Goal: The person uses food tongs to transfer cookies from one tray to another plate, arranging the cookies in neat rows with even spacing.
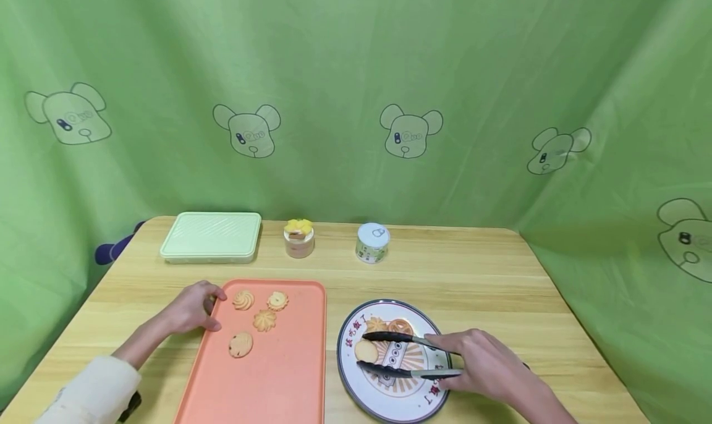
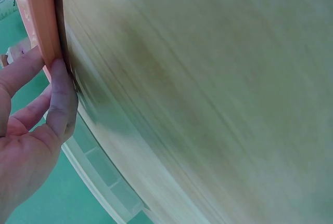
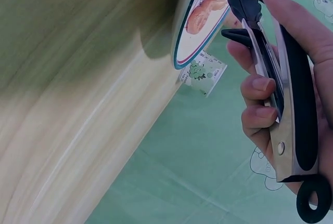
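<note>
My left hand (image 1: pixel 191 308) pinches the left rim of an orange-pink tray (image 1: pixel 278 381) between thumb and fingers; the left wrist view shows this grip close up. Several cookies lie in the tray's far half, among them a swirled cookie (image 1: pixel 243 300) and a round chocolate-chip cookie (image 1: pixel 240 345). With my right hand (image 1: pixel 484 362) I hold metal tongs (image 1: pixel 431 373) with black tips over a round patterned plate (image 1: pixel 356 390). The spread tips lie on either side of a plain round cookie (image 1: pixel 366 351). A pretzel-shaped cookie (image 1: pixel 400 327) and a flower-shaped cookie (image 1: pixel 376 325) lie behind it.
At the back of the wooden table (image 1: pixel 461 257) stand a pale green lidded box (image 1: pixel 211 235), a small jar with a yellow top (image 1: pixel 299 241) and a white-lidded can (image 1: pixel 372 243). A green curtain (image 1: pixel 334 183) hangs behind the table and along its sides.
</note>
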### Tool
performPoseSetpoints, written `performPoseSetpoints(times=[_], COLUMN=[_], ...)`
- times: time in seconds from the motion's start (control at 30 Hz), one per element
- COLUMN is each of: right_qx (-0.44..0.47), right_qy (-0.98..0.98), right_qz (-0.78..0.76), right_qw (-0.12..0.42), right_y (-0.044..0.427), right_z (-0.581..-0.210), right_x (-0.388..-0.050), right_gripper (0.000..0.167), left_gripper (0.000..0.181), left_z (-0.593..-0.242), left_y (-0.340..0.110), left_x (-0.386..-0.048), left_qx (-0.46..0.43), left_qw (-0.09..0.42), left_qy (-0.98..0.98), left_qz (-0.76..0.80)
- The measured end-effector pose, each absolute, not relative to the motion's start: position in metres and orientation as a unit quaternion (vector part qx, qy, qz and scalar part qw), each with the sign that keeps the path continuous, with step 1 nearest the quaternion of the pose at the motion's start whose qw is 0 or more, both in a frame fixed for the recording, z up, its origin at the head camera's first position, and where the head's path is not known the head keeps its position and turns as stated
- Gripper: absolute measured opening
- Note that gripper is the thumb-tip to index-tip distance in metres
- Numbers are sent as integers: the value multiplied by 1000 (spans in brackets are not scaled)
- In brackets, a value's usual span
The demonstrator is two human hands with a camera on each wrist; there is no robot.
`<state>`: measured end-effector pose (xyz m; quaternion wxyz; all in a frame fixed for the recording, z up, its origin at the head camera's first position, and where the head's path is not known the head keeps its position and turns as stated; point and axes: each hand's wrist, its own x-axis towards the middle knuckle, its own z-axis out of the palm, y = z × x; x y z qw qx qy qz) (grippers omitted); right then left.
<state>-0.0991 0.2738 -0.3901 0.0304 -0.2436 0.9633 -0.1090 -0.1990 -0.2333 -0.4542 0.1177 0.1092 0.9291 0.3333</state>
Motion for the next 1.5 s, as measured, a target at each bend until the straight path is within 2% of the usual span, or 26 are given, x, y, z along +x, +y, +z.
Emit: performPoseSetpoints(times=[0.43, 0.77, 0.97, 1.5], right_qx=[-244, -291, -294, -301], right_qy=[963, 949, 948, 948], right_qz=[-107, -121, -126, -94], right_qw=[32, -8, 2, 33], right_y=[259, 229, 205, 151], right_z=[-382, -388, -390, -390], right_x=[-115, -137, -151, -199], right_gripper=[69, 76, 80, 77], left_gripper=[52, 52, 52, 51], left_z=[-456, -455, -455, -456], left_y=[-233, -233, -234, -234], left_x=[-199, -199, -200, -198], left_qx=[114, 111, 111, 107], left_qw=[117, 116, 115, 112], left_qy=[929, 928, 929, 930], left_qz=[331, 338, 334, 335])
